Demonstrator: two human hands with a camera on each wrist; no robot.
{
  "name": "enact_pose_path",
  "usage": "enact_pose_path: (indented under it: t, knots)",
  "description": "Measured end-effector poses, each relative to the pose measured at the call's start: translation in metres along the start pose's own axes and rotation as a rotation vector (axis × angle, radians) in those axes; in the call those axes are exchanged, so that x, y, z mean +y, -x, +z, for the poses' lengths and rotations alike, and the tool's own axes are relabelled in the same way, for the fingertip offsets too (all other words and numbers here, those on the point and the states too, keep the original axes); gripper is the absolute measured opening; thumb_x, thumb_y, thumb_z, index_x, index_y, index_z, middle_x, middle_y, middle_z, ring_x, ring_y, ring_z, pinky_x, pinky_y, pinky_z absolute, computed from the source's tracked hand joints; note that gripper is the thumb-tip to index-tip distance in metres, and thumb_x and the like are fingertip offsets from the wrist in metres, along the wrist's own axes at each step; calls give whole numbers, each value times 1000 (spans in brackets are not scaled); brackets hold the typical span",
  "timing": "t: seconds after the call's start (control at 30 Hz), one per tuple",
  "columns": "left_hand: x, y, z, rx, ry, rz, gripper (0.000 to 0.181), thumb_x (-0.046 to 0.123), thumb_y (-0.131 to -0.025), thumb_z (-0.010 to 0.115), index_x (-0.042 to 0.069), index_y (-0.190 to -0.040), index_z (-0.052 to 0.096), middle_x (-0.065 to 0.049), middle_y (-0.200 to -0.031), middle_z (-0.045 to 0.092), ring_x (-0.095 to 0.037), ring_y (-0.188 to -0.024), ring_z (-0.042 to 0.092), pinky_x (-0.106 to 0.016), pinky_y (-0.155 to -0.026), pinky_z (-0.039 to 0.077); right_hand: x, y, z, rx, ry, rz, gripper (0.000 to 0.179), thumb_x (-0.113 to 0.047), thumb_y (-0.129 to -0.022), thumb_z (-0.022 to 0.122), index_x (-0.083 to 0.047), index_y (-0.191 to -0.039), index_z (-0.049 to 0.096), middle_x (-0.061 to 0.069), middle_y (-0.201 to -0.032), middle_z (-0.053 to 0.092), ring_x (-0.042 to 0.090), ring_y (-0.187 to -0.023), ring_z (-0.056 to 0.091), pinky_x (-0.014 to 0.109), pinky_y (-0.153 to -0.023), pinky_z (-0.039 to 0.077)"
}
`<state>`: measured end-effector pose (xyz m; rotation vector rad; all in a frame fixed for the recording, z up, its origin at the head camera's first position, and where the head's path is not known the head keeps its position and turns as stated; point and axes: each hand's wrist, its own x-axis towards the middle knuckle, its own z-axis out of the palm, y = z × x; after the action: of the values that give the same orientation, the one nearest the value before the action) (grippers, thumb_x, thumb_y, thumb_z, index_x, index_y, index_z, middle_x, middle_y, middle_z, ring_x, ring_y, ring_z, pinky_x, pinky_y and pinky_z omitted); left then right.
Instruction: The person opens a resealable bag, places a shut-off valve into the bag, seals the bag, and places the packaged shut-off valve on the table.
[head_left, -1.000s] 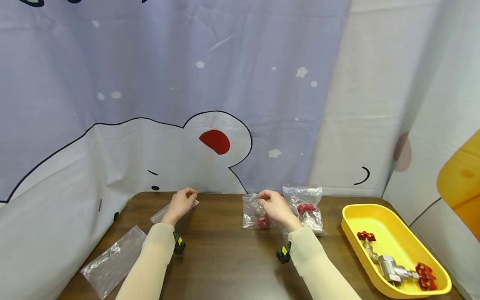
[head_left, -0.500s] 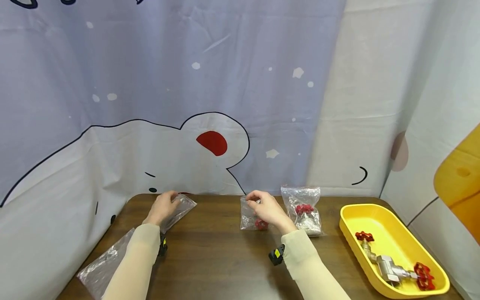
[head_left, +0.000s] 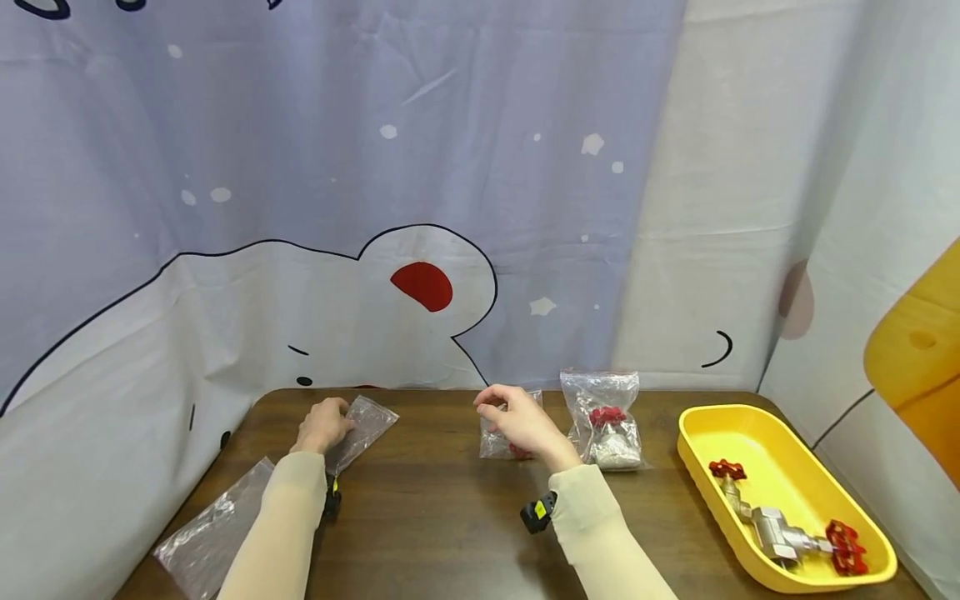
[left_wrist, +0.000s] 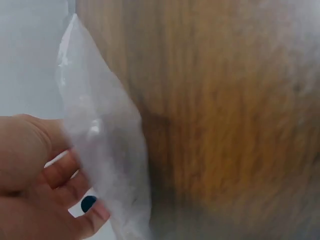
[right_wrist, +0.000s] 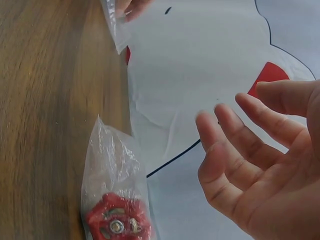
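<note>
My left hand [head_left: 324,425] pinches a small clear plastic bag [head_left: 364,429] by its near side at the back left of the table. In the left wrist view the bag [left_wrist: 107,135] hangs flat and seems to hold nothing, with thumb and fingers at its left edge. My right hand [head_left: 517,421] is raised with fingers loosely bent and nothing in them. Behind it, partly hidden in the head view, lies a small zip bag [head_left: 495,446]. The right wrist view shows a red valve handwheel [right_wrist: 119,220] inside that bag.
A larger zip bag [head_left: 600,383] with a red-handled valve [head_left: 609,417] leans at the back right. On the right, a yellow tray [head_left: 750,417] holds metal valves with red handwheels. A flat clear bag [head_left: 217,525] lies at front left. A patterned curtain [head_left: 525,208] borders the table.
My left hand has shifted left with the small plastic bag, which has turned to show its flat face. My right hand has moved slightly left, in front of the small zip bag.
</note>
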<state>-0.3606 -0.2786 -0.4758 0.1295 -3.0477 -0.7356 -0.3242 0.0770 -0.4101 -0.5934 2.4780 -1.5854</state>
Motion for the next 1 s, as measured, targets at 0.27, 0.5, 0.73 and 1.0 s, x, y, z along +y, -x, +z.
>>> enact_pose_path:
  t: [0.27, 0.5, 0.73, 1.0]
  knots:
    - [12, 10, 14, 53, 132, 125, 17, 4, -86, 69, -3, -101, 70, -7, -81, 65, -21, -72, 57, -38, -66, 47, -1, -3, 12, -27, 32, -70, 14, -15, -98, 58, -9, -107, 67, 9, -104, 67, 26, -77, 67, 35, -68, 50]
    - [42, 25, 24, 37, 238, 205, 16, 6, -89, 70, 0, -104, 70, -2, -80, 62, -14, -67, 52, -31, -61, 44, -5, -14, 22, -52, 44, -84, 16, -15, -99, 56, -8, -109, 67, 12, -105, 65, 16, -74, 64, 35, -70, 51]
    - [70, 42, 27, 64, 286, 274, 14, 7, -87, 73, 4, -101, 71, 3, -78, 63, -12, -69, 53, -30, -64, 45, 4, -28, 30, -61, 39, -79, 15, -14, -99, 56, -6, -108, 67, 11, -103, 66, 32, -79, 66, 34, -69, 50]
    - [95, 56, 26, 84, 347, 305, 17, 8, -88, 73, 6, -104, 71, 4, -82, 63, -13, -75, 56, -31, -67, 47, 19, -33, 39, -68, -7, -64, 19, -10, -98, 58, 2, -111, 63, 15, -94, 66, 35, -75, 65, 39, -68, 52]
